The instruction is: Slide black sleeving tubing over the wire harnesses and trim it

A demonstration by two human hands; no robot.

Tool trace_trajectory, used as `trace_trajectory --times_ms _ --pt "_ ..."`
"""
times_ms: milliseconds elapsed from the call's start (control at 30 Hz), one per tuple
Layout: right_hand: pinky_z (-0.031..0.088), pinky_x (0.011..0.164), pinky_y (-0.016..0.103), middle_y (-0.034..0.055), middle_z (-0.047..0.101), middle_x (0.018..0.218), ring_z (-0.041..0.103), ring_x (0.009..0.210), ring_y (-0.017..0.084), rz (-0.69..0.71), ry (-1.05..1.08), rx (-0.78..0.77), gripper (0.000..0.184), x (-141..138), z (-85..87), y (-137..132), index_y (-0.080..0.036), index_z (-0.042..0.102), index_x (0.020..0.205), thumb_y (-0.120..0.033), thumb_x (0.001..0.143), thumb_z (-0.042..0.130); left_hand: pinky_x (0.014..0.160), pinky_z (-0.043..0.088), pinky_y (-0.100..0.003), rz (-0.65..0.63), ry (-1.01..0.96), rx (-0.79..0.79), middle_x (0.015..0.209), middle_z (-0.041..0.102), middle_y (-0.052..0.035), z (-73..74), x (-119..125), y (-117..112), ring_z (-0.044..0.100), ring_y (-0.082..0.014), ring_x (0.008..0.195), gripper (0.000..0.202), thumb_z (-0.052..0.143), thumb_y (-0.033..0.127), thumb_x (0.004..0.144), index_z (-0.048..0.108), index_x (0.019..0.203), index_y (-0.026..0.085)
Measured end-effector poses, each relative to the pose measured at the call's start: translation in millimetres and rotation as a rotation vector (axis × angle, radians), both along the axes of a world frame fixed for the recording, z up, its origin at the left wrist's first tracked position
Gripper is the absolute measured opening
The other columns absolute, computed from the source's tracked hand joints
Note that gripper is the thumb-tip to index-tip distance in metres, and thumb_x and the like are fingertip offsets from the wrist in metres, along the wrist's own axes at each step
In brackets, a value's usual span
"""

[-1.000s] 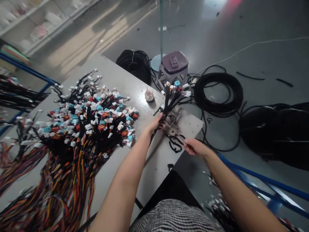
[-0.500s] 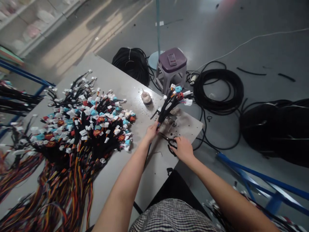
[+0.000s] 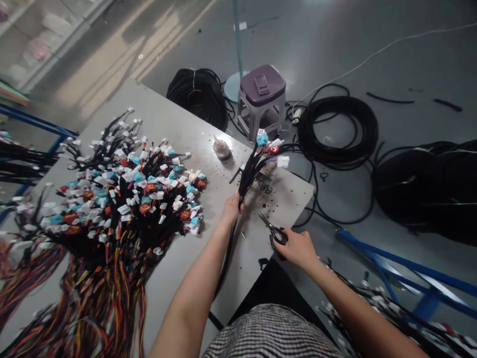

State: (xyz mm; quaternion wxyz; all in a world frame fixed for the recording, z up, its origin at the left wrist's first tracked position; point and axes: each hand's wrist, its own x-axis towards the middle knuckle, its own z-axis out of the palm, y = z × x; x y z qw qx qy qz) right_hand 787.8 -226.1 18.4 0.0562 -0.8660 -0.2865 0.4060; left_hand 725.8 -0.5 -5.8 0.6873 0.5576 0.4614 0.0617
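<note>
My left hand [image 3: 233,208] is closed around a wire harness [image 3: 250,174] above the table. The harness's black-sleeved branches fan out away from me and end in white, blue and red connectors; its black trunk runs back under my left forearm. In my right hand [image 3: 299,246] is a pair of scissors [image 3: 276,231] with black handles, fingers wrapped round the loops. The blades point toward the harness but stand apart from it, slightly open. A large pile of similar harnesses [image 3: 130,194] covers the left of the table [image 3: 208,253], their coloured wires trailing toward me.
A small bottle with a spout [image 3: 221,148] stands near the table's far edge, with black scraps scattered around. Beyond are a purple stool [image 3: 263,87] with a phone on it and coils of black tubing [image 3: 339,161]. A blue metal frame [image 3: 395,271] is at the right.
My right hand has drawn the scissors away from the harness, toward me and to the right. My left hand, still gripping the harness, has shifted slightly left and nearer me.
</note>
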Motion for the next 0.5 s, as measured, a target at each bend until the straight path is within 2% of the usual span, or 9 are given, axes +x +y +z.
trace_trajectory --times_ms 67,167,233,333,433,500 --pt "0.042 0.077 0.033 0.006 0.064 0.08 0.061 0.08 0.024 -0.12 0.291 0.087 0.048 10 3.2 6 -0.017 0.061 0.089 -0.064 0.083 0.056 0.043 0.027 -0.024 0.007 -0.033 -0.027 0.048 0.043 0.0026 1.4 2 0 0.034 -0.009 0.041 0.057 0.041 0.07 0.087 0.054 0.069 0.018" --pt "0.04 0.059 0.025 -0.0001 0.052 0.063 0.052 0.059 0.014 -0.31 0.774 0.259 0.062 25 3.6 20 -0.018 0.051 0.08 -0.08 0.074 0.054 0.04 0.02 -0.023 0.045 0.006 -0.064 0.042 0.035 0.0048 3.0 5 1 0.027 -0.0072 0.037 0.062 0.038 0.075 0.085 0.053 0.066 0.018" --pt "0.038 0.052 0.023 -0.003 0.046 0.056 0.045 0.05 0.01 -0.407 0.963 0.3 0.07 32 2.7 32 -0.018 0.048 0.078 -0.086 0.065 0.057 0.039 0.019 -0.022 0.072 0.002 -0.091 0.041 0.03 0.0058 3.5 3 1 0.025 -0.0064 0.035 0.064 0.038 0.078 0.083 0.05 0.062 0.019" --pt "0.038 0.047 0.02 -0.0024 0.047 0.054 0.044 0.046 0.008 -0.436 1.026 0.295 0.074 41 0.1 54 -0.016 0.05 0.077 -0.087 0.059 0.063 0.039 0.018 -0.022 0.062 -0.062 -0.157 0.04 0.027 0.0068 3.8 -3 1 0.023 -0.0058 0.035 0.067 0.036 0.082 0.081 0.049 0.062 0.018" --pt "0.041 0.046 0.02 -0.0008 0.05 0.052 0.048 0.044 0.009 -0.357 1.015 0.295 0.073 52 -3.3 78 -0.016 0.052 0.075 -0.086 0.06 0.063 0.038 0.018 -0.022 0.03 -0.127 -0.206 0.041 0.026 0.0074 2.6 -9 3 0.022 -0.0055 0.035 0.07 0.032 0.083 0.082 0.051 0.065 0.017" --pt "0.041 0.043 0.022 0.0009 0.051 0.05 0.049 0.043 0.011 -0.306 0.969 0.266 0.07 59 -4.0 92 -0.015 0.053 0.07 -0.084 0.061 0.065 0.039 0.019 -0.021 0.015 -0.175 -0.219 0.041 0.027 0.0078 1.0 -10 4 0.022 -0.0051 0.036 0.068 0.037 0.081 0.081 0.052 0.068 0.016"
